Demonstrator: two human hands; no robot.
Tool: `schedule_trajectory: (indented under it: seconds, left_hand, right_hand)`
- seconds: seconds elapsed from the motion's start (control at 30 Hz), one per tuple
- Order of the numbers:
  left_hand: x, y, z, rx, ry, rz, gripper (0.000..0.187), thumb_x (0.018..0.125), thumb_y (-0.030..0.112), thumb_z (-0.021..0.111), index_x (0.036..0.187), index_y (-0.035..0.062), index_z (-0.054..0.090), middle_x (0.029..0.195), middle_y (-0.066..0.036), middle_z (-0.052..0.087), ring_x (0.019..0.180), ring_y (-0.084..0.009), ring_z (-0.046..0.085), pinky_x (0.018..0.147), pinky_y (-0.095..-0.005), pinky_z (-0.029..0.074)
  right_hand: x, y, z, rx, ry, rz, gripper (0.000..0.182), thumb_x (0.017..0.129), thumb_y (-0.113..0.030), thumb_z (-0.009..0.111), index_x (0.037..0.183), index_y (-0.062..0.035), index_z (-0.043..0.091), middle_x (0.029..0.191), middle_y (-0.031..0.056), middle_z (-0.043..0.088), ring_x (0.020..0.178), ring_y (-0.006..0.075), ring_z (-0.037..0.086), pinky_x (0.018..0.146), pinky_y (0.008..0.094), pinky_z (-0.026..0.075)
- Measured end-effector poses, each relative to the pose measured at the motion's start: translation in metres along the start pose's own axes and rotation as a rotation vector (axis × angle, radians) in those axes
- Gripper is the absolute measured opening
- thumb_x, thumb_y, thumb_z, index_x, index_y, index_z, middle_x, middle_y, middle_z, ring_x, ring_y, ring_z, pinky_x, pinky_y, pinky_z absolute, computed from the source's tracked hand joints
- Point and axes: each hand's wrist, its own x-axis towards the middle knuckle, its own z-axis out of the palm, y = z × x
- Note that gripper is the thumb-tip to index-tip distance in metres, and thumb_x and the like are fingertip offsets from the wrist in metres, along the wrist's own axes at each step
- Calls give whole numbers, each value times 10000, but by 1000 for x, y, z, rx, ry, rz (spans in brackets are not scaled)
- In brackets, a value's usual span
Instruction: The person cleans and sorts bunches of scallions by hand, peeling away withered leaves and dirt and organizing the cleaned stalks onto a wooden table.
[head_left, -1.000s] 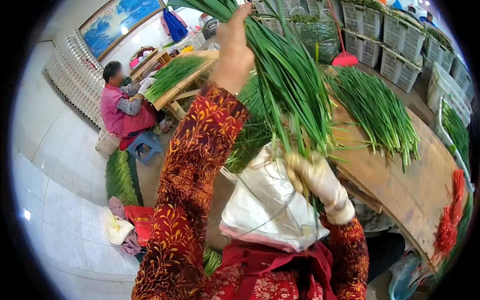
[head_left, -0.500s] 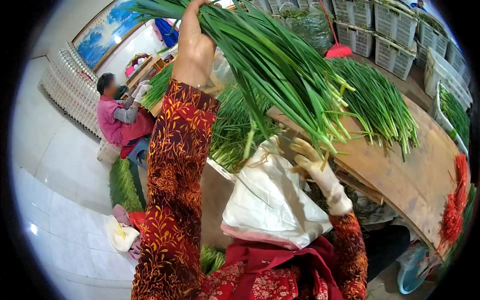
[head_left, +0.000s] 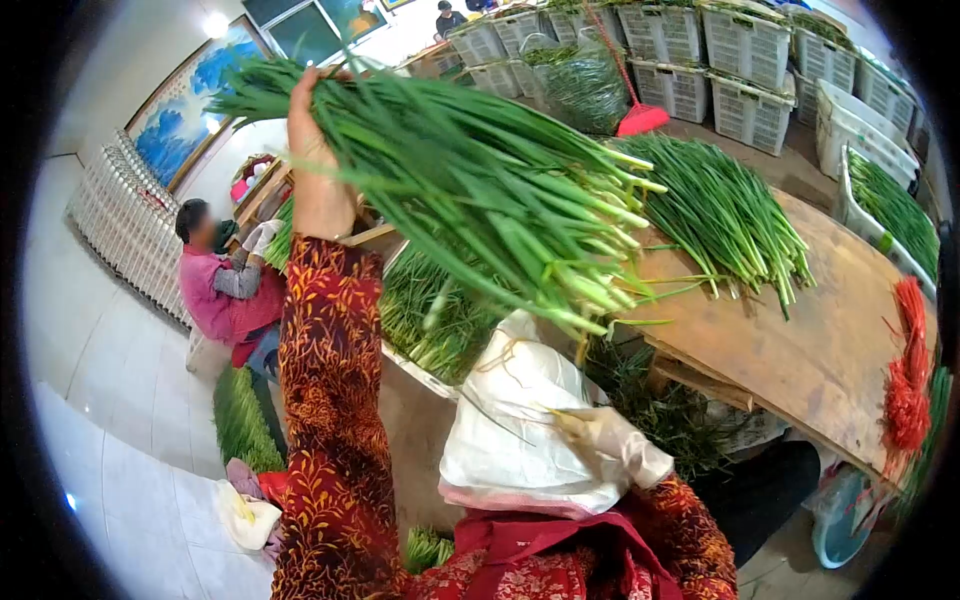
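Note:
My left hand [head_left: 318, 165], bare, is closed around a large bunch of garlic chives [head_left: 480, 180]. The bunch hangs in the air with its green leaf tips at the left and its pale stem ends at the right, over the wooden board's near edge. My right hand [head_left: 605, 438], in a pale glove, is low over the white cloth [head_left: 510, 440] on my lap. Its fingers are drawn together, with thin yellowish strands at the tips that I cannot make out clearly. Another pile of garlic chives [head_left: 715, 210] lies on the wooden board [head_left: 770, 340].
Red ties [head_left: 908, 370] lie at the board's right edge. A crate of loose greens [head_left: 435, 310] stands beyond my lap. Stacked white crates [head_left: 750, 115] and a red dustpan [head_left: 642, 119] are behind. Another person [head_left: 225, 280] sits at the left, handling greens.
My left hand has moved left and slightly down with the chives. My right hand has dropped from below the stem ends to the white cloth, its fingers closing together. The camera view has shifted.

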Motion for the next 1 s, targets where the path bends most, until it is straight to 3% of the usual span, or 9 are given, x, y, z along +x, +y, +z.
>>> schedule_trajectory:
  seconds: [0.07, 0.13, 0.27, 0.33, 0.47, 0.6, 0.7, 0.77, 1.0]
  left_hand:
    - [-15, 2, 9, -51, -123, 24, 176, 834, 200, 560, 856, 26, 544, 819, -102, 588, 884, -222, 576, 952, -461, 402]
    - [-12, 6, 6, -94, -136, -35, 165, 851, 194, 534, 858, 29, 522, 833, -76, 567, 852, -188, 562, 967, -452, 387]
    - [-17, -3, 14, -89, -214, 35, 188, 860, 215, 520, 829, 37, 469, 768, -32, 504, 771, -133, 539, 980, -390, 379]
    - [0, -6, 0, -54, -431, 43, 267, 865, 326, 489, 833, 61, 512, 789, -52, 564, 932, -296, 551, 848, -408, 459]
    - [-2, 8, -2, -53, -430, 54, 253, 859, 311, 505, 829, 61, 484, 753, -24, 528, 836, -228, 545, 920, -385, 403]
    - [-1, 12, -19, -123, -459, 95, 194, 868, 269, 506, 812, 87, 471, 732, -7, 511, 734, -113, 523, 889, -333, 425]
    - [-5, 11, -33, -94, -442, 75, 165, 880, 236, 484, 828, 83, 453, 761, 0, 473, 760, -115, 505, 917, -349, 369]
    - [0, 8, -35, -119, -442, 50, 209, 872, 276, 501, 797, 89, 449, 737, 1, 484, 731, -121, 509, 904, -324, 396]
    - [-5, -12, -27, -570, -593, -84, 127, 887, 213, 482, 895, 91, 448, 773, 33, 482, 814, -104, 513, 981, -399, 350]
  right_hand:
    - [3, 26, -38, -670, 73, 438, 423, 869, -373, 506, 1132, -44, 550, 1002, 128, 613, 861, 107, 575, 719, 221, 469]
    - [2, 51, -62, 72, 374, 35, 558, 832, -375, 569, 1271, -62, 428, 1086, 126, 578, 863, 134, 575, 638, 235, 481]
    - [-25, -71, -85, 637, 197, -508, 695, 794, -213, 609, 1358, -48, 238, 1103, 95, 531, 841, 162, 579, 588, 214, 461]
    - [-23, -112, -84, 535, 42, -447, 667, 779, -178, 603, 1334, -14, 272, 1081, 96, 535, 841, 157, 578, 592, 217, 458]
    - [-29, -127, -63, 458, 66, -307, 476, 822, -206, 586, 1226, 4, 447, 1003, 40, 565, 833, 94, 530, 680, 221, 435]
    - [-23, -26, -47, 28, 356, -181, 325, 871, -301, 493, 1035, -39, 593, 618, 28, 516, 637, 107, 511, 593, 249, 417]
    - [-14, 81, -52, -1172, 55, 160, 435, 846, -330, 526, 1154, -22, 523, 1040, 154, 579, 839, 218, 594, 710, 296, 477]
    - [-17, 89, -61, -793, 58, 270, 530, 831, -361, 535, 1223, -13, 457, 1164, 189, 529, 984, 245, 568, 787, 314, 472]
    - [39, -53, -69, 537, 57, -491, 532, 865, -372, 521, 1274, -54, 398, 1186, 108, 511, 1026, 198, 524, 841, 324, 455]
